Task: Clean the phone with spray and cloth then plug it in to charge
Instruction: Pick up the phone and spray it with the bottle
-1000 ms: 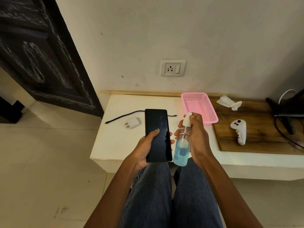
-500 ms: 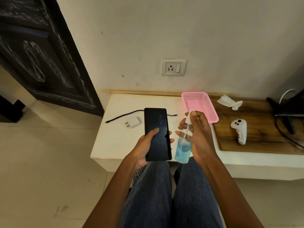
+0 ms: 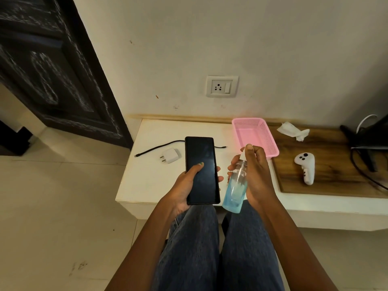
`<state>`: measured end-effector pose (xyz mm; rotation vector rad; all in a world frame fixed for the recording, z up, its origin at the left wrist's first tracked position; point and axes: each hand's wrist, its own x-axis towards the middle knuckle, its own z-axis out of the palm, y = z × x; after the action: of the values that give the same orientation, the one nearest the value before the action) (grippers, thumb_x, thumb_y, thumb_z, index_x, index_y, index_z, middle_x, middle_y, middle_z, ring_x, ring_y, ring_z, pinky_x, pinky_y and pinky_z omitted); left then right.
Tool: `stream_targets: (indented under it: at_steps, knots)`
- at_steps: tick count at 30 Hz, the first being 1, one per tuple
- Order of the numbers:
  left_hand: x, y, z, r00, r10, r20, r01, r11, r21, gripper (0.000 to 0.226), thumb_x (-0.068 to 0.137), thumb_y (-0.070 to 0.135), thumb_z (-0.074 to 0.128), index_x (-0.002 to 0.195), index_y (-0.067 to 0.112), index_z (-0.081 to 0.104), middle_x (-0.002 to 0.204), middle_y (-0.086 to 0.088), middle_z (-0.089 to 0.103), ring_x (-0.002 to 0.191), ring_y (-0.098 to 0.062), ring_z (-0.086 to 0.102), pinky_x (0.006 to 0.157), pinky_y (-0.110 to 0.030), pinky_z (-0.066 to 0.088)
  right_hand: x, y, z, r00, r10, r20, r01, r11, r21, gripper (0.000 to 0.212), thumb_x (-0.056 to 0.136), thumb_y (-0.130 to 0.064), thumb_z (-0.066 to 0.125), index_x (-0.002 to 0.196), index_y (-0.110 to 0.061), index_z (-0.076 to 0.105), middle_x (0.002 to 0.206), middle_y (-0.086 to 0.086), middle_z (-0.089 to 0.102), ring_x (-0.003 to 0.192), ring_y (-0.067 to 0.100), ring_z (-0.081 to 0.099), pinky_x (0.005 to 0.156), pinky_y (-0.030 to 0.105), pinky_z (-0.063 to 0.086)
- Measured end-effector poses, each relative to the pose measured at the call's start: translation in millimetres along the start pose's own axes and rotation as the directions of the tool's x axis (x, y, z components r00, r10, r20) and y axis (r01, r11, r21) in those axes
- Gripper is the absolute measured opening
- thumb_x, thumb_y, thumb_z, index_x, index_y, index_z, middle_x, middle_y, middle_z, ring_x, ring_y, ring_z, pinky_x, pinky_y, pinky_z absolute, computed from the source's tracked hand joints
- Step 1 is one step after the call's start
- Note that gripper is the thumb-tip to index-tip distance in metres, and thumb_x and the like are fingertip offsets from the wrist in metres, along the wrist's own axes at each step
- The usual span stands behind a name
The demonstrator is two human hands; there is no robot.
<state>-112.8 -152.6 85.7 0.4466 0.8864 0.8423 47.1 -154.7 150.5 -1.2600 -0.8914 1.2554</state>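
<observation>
My left hand (image 3: 184,185) holds a black phone (image 3: 201,166) screen-up over the front edge of the white shelf (image 3: 147,179), thumb resting on the dark glass. Just to its right, my right hand (image 3: 257,175) grips a clear spray bottle (image 3: 235,189) with blue liquid, tilted, its white nozzle toward the phone and my index finger on top of the nozzle. A white charger plug (image 3: 170,155) and a black cable (image 3: 159,147) lie on the shelf behind the phone. A crumpled white cloth (image 3: 292,131) lies at the back right. A wall socket (image 3: 222,86) sits above the shelf.
An empty pink mesh basket (image 3: 270,147) stands behind my right hand. A white handheld controller (image 3: 305,166) lies on the wooden board (image 3: 336,177) to the right, with dark cables and equipment at the far right. A dark carved door stands at left. My jeans-clad legs are below.
My right hand has shifted its grip on the spray bottle, the index finger moving up onto the nozzle and the bottle tilting slightly. The phone stays almost still.
</observation>
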Motion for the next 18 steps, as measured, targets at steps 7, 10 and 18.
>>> stream_targets:
  at_steps: [7,10,18]
  knots:
    - [0,1,2,0.999,0.038,-0.021,-0.038,0.999,-0.022,0.03,0.093,0.034,0.051,0.1,0.013,0.073,0.115,-0.012,0.069,0.109,-0.032,0.063,0.102,-0.055,0.042,-2,-7,-2,0.988,0.137,-0.072,-0.124,0.98,0.157,0.022,0.098,-0.028,0.041,0.084,-0.015,0.05,0.055,0.003,0.057,0.044,0.014,0.055,0.05,0.025,0.05]
    - [0,1,2,0.999,0.035,-0.019,-0.035,0.999,-0.01,0.031,0.093,0.034,0.051,0.096,0.015,0.075,0.114,-0.012,0.069,0.11,-0.032,0.063,0.102,-0.056,0.041,-2,-9,-3,0.983,0.1,-0.157,-0.084,0.99,0.111,0.017,0.097,-0.028,0.044,0.084,-0.02,0.053,0.053,0.001,0.058,0.043,0.012,0.056,0.046,0.022,0.051]
    - [-1,1,4,0.999,0.029,-0.035,-0.03,0.999,-0.02,0.029,0.093,0.034,0.053,0.1,0.014,0.072,0.114,-0.014,0.069,0.11,-0.034,0.062,0.103,-0.057,0.039,3,-10,-7,0.97,0.179,-0.167,-0.164,0.981,0.099,0.02,0.093,-0.034,0.051,0.082,-0.018,0.054,0.061,0.005,0.057,0.05,0.016,0.057,0.051,0.028,0.051]
